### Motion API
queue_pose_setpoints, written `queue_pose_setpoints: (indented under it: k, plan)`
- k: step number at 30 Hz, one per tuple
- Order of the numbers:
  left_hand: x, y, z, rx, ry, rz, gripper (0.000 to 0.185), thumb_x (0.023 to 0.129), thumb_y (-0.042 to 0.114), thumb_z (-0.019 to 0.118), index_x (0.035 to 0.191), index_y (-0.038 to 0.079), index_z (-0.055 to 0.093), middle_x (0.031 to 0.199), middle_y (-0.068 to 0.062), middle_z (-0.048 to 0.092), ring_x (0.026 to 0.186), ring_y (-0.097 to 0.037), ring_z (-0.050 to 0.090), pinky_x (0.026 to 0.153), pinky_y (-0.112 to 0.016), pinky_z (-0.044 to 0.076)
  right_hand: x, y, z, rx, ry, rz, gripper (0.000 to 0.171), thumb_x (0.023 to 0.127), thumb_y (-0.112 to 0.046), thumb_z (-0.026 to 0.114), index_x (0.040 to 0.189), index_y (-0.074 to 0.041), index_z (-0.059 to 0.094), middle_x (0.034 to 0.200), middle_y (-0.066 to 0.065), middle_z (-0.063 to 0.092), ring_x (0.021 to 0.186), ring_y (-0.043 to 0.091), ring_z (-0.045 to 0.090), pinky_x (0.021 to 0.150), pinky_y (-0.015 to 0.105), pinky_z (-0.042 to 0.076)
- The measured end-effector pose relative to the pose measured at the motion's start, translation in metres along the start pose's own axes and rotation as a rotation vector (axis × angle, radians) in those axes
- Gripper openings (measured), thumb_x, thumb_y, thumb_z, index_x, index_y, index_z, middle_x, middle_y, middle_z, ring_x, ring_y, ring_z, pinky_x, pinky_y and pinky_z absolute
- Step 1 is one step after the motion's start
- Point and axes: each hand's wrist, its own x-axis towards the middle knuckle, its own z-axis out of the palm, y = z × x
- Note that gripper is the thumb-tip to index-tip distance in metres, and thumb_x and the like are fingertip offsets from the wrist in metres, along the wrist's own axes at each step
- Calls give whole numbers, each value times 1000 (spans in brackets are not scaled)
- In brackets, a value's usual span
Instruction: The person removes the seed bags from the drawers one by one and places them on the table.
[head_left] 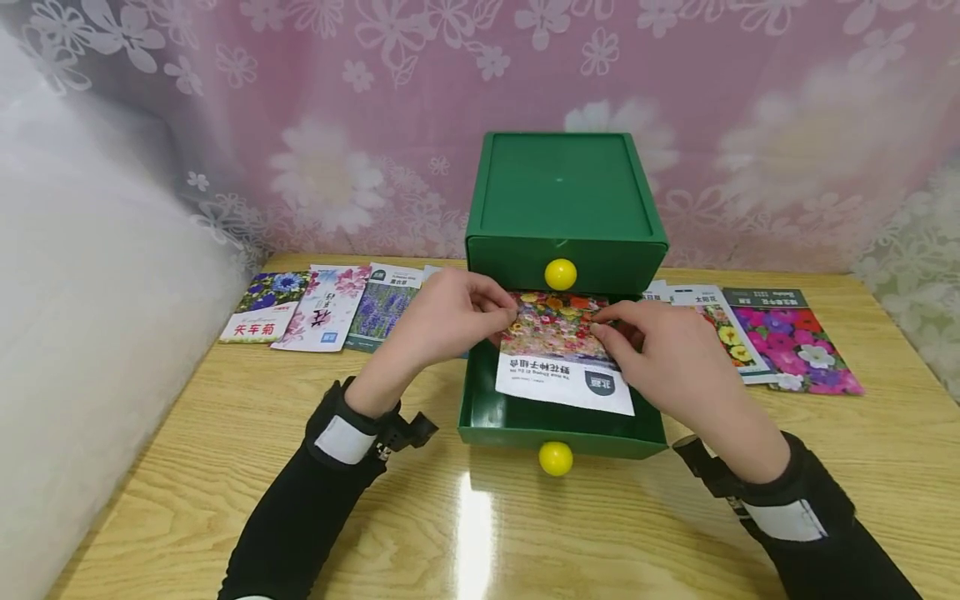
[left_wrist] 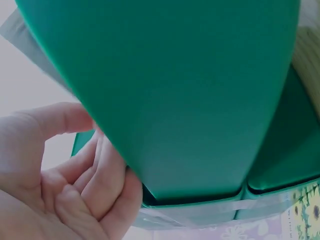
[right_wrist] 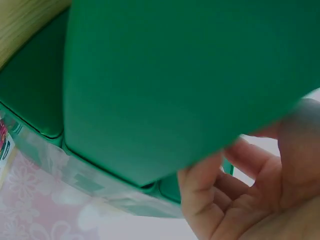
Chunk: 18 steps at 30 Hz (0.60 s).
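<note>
A green two-drawer box [head_left: 564, 200] stands at the middle of the wooden table, its lower drawer [head_left: 558, 432] pulled out toward me. A flower seed packet [head_left: 558, 358] lies tilted over that drawer. My left hand [head_left: 450, 312] pinches the packet's far left edge. My right hand [head_left: 660, 350] pinches its far right edge. Each drawer has a yellow round knob [head_left: 556, 458]. In the wrist views the green packet back [left_wrist: 180, 90] fills the frame above my left hand [left_wrist: 75, 175], and the same green sheet [right_wrist: 180, 80] covers my right hand [right_wrist: 250, 190].
Several seed packets [head_left: 322, 307] lie in a row left of the box, and more seed packets [head_left: 780, 342] lie to its right. A pink floral curtain [head_left: 300, 125] hangs behind. A white blurred surface [head_left: 90, 333] fills the left side.
</note>
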Motion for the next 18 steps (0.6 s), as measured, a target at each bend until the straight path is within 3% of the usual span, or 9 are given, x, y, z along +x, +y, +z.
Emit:
queue_pose_setpoints:
  k: [5,11,14,18]
  plan:
    - [-6,7,1,-47,-160,56,12,95,23,70,95,13,77,78,3,72,71,-15,70,68,-35,55,-1,9,-20,112,-47,81,24,96,-34,69,104,-13,76,89,1,71,72,18,61,61,35,44]
    - [-18,18,3,-188,-388,215,16,98,21,67,98,9,78,84,0,74,77,-18,71,74,-35,57,-14,20,-50,206,-123,150,29,90,-41,74,104,-16,76,89,-2,73,76,13,67,65,29,51]
    - [-24,24,4,-206,-469,311,18,100,17,63,107,6,76,92,0,74,83,-16,71,80,-33,56,-24,25,-60,323,-87,150,25,91,-28,76,109,-11,74,89,-2,73,72,13,68,60,27,54]
    - [-29,28,8,-135,-512,416,25,101,19,61,121,7,70,111,0,71,98,-6,67,90,-27,51,-34,33,-67,357,89,52,23,89,-4,74,112,-10,73,90,-9,72,68,7,68,57,19,52]
